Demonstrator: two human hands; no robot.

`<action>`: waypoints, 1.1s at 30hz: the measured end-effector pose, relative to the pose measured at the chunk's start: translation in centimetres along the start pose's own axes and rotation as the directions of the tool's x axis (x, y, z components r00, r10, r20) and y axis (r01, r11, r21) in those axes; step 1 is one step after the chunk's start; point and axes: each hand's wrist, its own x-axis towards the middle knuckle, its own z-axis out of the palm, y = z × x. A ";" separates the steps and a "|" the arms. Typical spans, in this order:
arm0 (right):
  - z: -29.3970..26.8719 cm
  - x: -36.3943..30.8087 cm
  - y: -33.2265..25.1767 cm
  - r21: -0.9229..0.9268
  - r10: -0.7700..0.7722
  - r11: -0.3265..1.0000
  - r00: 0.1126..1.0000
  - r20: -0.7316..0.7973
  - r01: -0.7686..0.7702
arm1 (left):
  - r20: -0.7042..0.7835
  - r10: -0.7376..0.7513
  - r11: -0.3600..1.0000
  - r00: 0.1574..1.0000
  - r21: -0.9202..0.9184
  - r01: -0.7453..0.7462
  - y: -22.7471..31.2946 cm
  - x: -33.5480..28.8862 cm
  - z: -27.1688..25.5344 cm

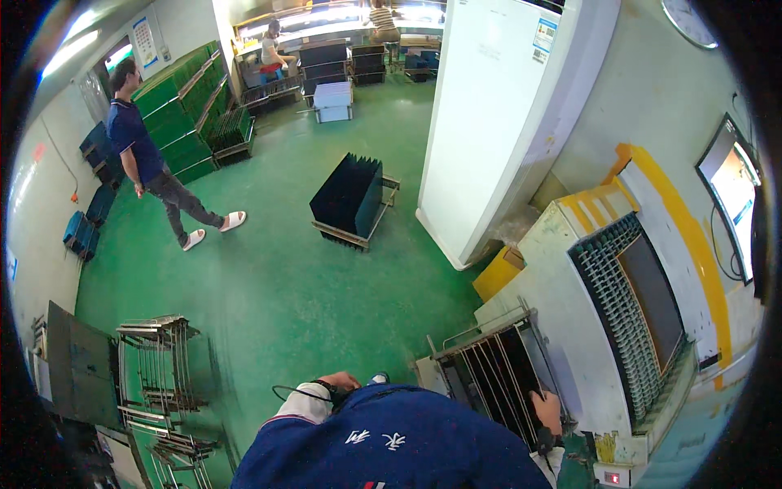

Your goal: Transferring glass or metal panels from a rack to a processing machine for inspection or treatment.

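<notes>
My right hand [547,411] is closed at the right side of a metal rack [476,352], with curled fingers against the edge of the dark panels [489,379] standing in it. Exactly what the fingers grip is too small to make out. Thin metal rods run across the rack between the panels. Close in front of my body is my left hand [340,380], a dark strap and a thin cord at its wrist; its fingers are mostly hidden. Right of the rack is a machine with a roller conveyor [607,277], where a dark flat panel [653,303] lies on the rollers.
A rack of dark panels [349,200] stands on the green floor ahead. Bare metal racks [159,367] are stacked at left. A tall white cabinet [472,122] and a yellow box [498,274] stand before the machine. One person [147,155] walks at left; others sit at a far bench.
</notes>
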 end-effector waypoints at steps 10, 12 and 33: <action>0.2 0.0 -0.3 -0.040 0.001 0.999 1.000 -0.027 -0.002 | -0.043 -0.132 0.981 0.990 -0.148 0.124 -0.6 0.1 0.5; -0.3 -0.3 -1.7 -0.048 0.051 0.998 0.999 0.002 -0.051 | -0.013 -0.146 0.964 0.989 -0.225 0.139 -1.8 0.6 0.4; 1.1 0.5 1.1 -0.101 0.050 0.993 0.994 -0.093 -0.059 | -0.047 -0.126 0.989 0.991 -0.079 0.122 0.7 -0.8 0.9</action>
